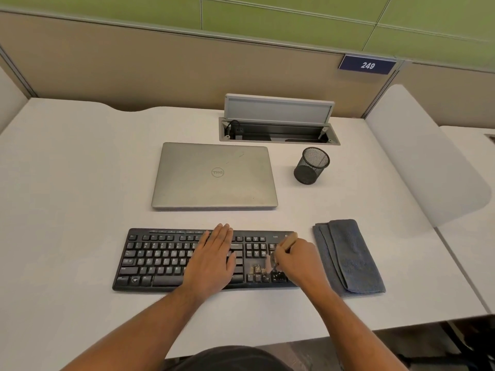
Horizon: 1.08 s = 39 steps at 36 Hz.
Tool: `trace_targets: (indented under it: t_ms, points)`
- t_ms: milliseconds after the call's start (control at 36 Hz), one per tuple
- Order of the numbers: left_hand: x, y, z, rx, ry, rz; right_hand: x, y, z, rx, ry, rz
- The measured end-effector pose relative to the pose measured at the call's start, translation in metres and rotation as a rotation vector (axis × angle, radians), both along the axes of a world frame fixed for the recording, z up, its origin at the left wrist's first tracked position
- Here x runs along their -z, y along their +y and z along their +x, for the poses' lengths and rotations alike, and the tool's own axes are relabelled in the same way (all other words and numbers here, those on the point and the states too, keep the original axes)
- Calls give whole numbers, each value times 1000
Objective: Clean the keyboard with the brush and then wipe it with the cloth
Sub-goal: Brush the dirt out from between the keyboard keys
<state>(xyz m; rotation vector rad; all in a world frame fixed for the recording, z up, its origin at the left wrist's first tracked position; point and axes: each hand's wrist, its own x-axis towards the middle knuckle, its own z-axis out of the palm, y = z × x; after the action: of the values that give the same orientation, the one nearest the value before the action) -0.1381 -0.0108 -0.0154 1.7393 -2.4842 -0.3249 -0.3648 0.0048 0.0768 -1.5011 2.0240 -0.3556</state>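
**Brush at work on a dusty keyboard at desk 249**

A person leans over a pale bench (67, 183) and works a small brush (284, 250) into the right end of a black keyboard (160, 261), which lies flat near the front edge. The right hand (300, 261) grips the brush by its light wooden handle, fingers curled round it, the head angled down toward the keys near the arrow cluster, where pale specks of debris show. The bristles themselves are too blurred to make out. The left hand (214, 258) lies flat across the middle keys, fingers straight and together, seemingly to pin the light plastic board so it does not slide under the strokes.

Just right of the keyboard waits a grey-blue cloth (351, 258), folded in long soft layers with a nappy, towel-like surface; it looks placed within easy reach of the brushing hand for the wiping step, which has not begun. The keys are matte black with white legends, low and closely set, the kind of gaps that trap crumbs.

Behind the keyboard rests a closed silver laptop (214, 175), its lid smooth metal and faintly scuffed. To its right stands a black wire-mesh pen cup (312, 166), apparently empty. A cable hatch (278, 127) in the benchtop stands with its grey lid propped open, and a blue plate (367, 65) on the tan partition reads 249.
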Motion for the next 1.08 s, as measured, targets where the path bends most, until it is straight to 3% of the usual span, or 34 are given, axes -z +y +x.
trace_targets:
  t_ms: [139, 333, 472, 583, 722, 917, 1083]
  points:
    - [3, 0, 0, -5, 7, -7, -4, 0, 10, 40, -159, -160]
    - [1, 1, 0, -2, 6, 10, -5, -2, 17, -34, -53, -10]
    - [3, 1, 0, -3, 3, -4, -12, -2, 19, 12, -96, -106]
    - [3, 0, 0, 1, 6, 6, -9, -1, 22, -33, -25, -16]
    - [3, 1, 0, 0, 11, 0, -10, 0, 33, -42, -155, -133]
    - [2, 2, 0, -2, 16, 6, -8, 1, 37, -125, 1, -10]
    - [1, 2, 0, 0, 10, 9, -12, 3, 39, -114, -46, -51]
